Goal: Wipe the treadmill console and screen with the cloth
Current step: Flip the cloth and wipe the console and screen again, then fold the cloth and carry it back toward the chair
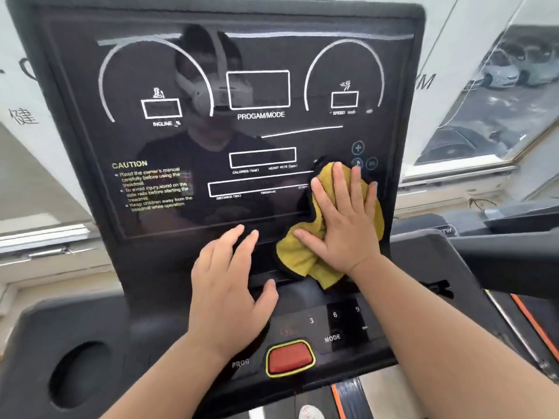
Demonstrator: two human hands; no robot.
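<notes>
Operator: Head camera is showing me my right hand (341, 219) lying flat, fingers straight, pressing the yellow cloth (302, 258) onto the lower right corner of the screen (211, 131).

Spotter: And the left?

Operator: I'm seeing my left hand (227, 282) resting spread, holding nothing, on the console (145, 322) just below the screen.

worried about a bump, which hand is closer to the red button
Left. The left hand is just up-left of the red button; the right hand presses the cloth farther up.
</notes>
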